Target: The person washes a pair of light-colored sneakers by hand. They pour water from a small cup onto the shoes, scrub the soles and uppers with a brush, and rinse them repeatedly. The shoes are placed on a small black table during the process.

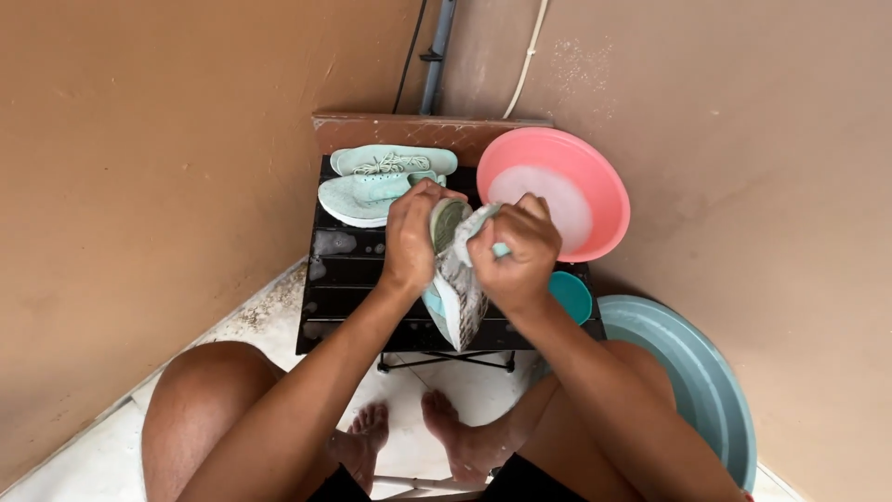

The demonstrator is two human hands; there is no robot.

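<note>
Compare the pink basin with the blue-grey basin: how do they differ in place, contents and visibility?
The pink basin stands tilted at the back of the black table, against the wall; the blue-grey basin sits lower, beside the person's leg. The pink basin holds foamy white water; the blue-grey basin's contents are out of sight. The pink basin shows almost whole; the blue-grey basin is partly hidden by the arm. Both are round.

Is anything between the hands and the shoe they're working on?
Nothing visible. The left hand and right hand both grip the shoe directly, above the black table.
</note>
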